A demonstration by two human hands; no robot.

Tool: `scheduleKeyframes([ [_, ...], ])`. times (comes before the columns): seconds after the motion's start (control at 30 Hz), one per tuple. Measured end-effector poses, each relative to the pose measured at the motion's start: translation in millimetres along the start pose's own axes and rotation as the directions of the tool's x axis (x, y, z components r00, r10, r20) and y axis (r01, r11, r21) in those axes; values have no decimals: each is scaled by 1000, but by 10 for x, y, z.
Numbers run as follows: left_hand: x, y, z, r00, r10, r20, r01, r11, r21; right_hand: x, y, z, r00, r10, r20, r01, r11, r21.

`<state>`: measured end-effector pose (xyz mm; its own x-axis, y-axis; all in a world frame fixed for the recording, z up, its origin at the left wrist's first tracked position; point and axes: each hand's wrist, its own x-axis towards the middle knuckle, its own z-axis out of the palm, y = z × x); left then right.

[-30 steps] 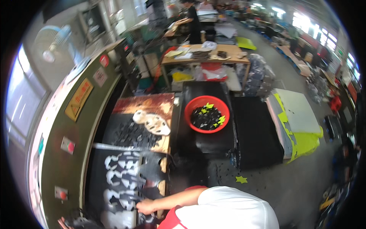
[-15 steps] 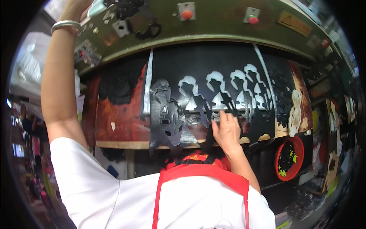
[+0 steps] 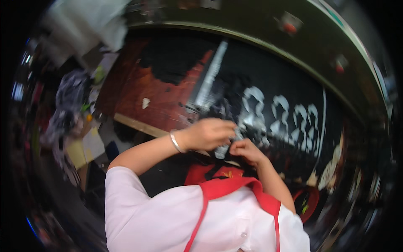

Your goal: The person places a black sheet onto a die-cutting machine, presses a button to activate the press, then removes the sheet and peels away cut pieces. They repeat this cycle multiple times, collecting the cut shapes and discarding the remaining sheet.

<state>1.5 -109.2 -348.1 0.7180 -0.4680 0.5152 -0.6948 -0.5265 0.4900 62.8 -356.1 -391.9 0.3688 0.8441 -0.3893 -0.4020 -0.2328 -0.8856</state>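
Observation:
Both my hands meet at the near edge of a black board (image 3: 273, 75), over the near end of a dark, glossy cut-out piece (image 3: 221, 153). My left hand (image 3: 212, 133), a silver bangle on its wrist, is closed with the fingers curled. Close beside it, my right hand (image 3: 248, 151) is closed in a pinch. Motion blur hides what lies in their fingers. Beyond them, a row of pale, shiny cut shapes (image 3: 278, 103) with dark material around them runs to the right across the board.
A red-brown board (image 3: 121, 90) with a black sheet pile (image 3: 168, 63) lies left. Pale strips (image 3: 212, 75) edge the black board. A green machine beam (image 3: 252, 19) with a red button (image 3: 289, 27) spans the far side. A red basin (image 3: 312, 206) stands at lower right.
My left hand has come down from the machine at the far left to the board's near edge. My right hand has closed in a pinch. The view has turned leftward.

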Motion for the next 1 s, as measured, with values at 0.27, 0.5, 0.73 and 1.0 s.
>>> scheduleKeyframes([
  [0.27, -311, 144, 673, 957, 137, -256, -65, 960, 272, -31, 170, 23, 902, -402, -157, 429, 877, 217],
  [0.5, 7, 215, 903, 643, -586, -494, 442, 810, -385, 458, 89, 9, 993, -77, -90, 82, 995, 54],
  [0.73, 204, 20, 468, 103, -755, -648, 92, 656, -749, 752, -27, 237, 998, -9, 55, 11, 999, -36],
  [1.0, 167, 224, 662, 292, -896, -333, 286, 415, -864, 532, -65, 9, 998, -16, 66, 10, 995, 96],
])
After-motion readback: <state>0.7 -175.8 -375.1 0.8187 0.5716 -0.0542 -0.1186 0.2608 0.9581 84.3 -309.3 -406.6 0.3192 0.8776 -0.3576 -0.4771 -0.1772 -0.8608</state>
